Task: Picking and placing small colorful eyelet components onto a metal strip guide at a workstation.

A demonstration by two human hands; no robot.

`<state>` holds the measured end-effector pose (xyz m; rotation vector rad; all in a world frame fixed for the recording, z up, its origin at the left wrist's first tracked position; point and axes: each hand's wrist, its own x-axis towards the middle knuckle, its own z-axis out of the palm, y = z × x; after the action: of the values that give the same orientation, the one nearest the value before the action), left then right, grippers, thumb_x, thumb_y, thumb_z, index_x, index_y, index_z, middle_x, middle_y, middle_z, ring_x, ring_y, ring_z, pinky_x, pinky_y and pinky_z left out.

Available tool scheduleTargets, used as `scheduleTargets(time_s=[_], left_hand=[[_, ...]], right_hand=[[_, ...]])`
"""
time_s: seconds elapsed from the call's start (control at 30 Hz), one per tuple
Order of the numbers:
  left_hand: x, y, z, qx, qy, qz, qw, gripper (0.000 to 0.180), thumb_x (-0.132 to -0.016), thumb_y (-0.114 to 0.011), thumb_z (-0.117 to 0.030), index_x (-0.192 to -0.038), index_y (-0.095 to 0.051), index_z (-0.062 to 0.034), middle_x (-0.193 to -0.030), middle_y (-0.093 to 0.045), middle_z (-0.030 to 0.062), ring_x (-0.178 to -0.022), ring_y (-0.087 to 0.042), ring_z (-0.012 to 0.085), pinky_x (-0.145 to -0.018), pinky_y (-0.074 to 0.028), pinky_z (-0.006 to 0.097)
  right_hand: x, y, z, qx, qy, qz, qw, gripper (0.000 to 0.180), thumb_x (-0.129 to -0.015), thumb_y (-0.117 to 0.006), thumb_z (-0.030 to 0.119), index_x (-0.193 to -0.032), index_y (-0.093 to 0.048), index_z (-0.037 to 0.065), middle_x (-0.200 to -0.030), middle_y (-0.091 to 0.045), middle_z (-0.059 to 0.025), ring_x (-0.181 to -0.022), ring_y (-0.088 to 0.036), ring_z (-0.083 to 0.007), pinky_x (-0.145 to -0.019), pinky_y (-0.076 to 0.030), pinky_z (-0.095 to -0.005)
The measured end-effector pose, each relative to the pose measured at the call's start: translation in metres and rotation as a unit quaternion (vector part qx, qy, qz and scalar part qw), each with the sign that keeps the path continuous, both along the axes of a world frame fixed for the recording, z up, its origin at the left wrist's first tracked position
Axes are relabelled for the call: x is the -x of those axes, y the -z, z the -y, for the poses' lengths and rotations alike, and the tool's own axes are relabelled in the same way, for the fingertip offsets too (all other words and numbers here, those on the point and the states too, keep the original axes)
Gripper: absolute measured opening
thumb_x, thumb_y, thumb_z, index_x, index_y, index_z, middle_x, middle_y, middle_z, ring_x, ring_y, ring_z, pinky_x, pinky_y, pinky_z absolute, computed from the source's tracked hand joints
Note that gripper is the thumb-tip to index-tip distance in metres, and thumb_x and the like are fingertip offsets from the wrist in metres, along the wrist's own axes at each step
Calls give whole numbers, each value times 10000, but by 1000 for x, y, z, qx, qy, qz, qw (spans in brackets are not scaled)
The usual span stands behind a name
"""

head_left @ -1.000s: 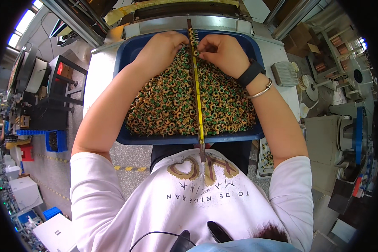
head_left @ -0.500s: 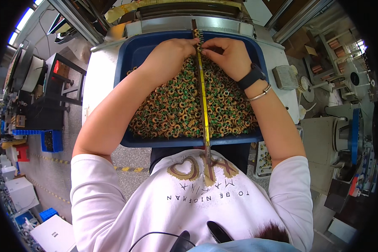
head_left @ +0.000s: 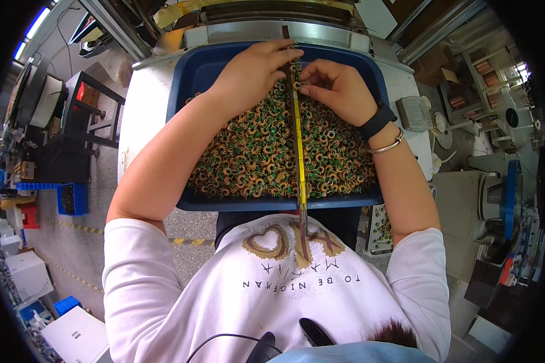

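Observation:
A deep blue tray (head_left: 184,78) is heaped with small ring-shaped wire-wound coils (head_left: 248,151), copper-coloured with green. Across it runs a long narrow rail (head_left: 300,157) with a yellow strip, from the far rim to past the near rim by my shirt. Over the rail's far end, my left hand (head_left: 248,75) has its fingers stretched out and apart, the tips touching the rail. Just right of the rail, my right hand (head_left: 339,88) pinches a coil between thumb and forefinger, close to the rail's side. The fingers partly hide the coils at the rail's far part.
The tray stands on a white table (head_left: 148,121) before a metal machine frame (head_left: 272,35). On the right lie a clear ribbed container (head_left: 413,112) and, lower, a metal tray of coils (head_left: 380,230). A black stand (head_left: 72,139) and a blue bin (head_left: 72,199) are at left.
My left hand has spread its fingers and reached a little farther along the rail. My right hand has shifted slightly right and nearer. The rail has moved slightly right in view.

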<state>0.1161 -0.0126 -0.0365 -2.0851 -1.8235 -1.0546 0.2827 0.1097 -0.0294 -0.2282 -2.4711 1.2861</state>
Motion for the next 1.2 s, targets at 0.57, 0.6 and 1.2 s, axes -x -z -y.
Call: scheduleTargets(time_s=[0.57,0.6,1.2], left_hand=[[33,10,11,207,-63,-75,973,260,-771,-619,-81,-1018,-569,-18,-939,-584,175,-920,-558,351,-819,-441,407],[33,11,10,200,-67,-100,972,227,-760,-625,-74,-968,-563,-8,-887,-579,177,-883,-562,351,-782,-445,407],[0,-31,23,214,-54,127,967,194,-766,-622,-59,-952,-604,-10,-841,-641,148,-741,-614,278,-674,-482,338]], right_hand=[[-16,-13,-50,-82,139,91,983,207,-740,-659,198,-890,-669,57,-686,-642,-104,-633,-634,-190,-581,-495,-302],[-16,-10,-49,-81,140,90,983,207,-740,-659,198,-890,-669,57,-686,-642,-104,-633,-634,-190,-581,-495,-302],[-27,0,-31,-288,25,131,948,177,-680,-620,76,-833,-632,-14,-728,-624,-160,-675,-613,-296,-635,-490,-359]])
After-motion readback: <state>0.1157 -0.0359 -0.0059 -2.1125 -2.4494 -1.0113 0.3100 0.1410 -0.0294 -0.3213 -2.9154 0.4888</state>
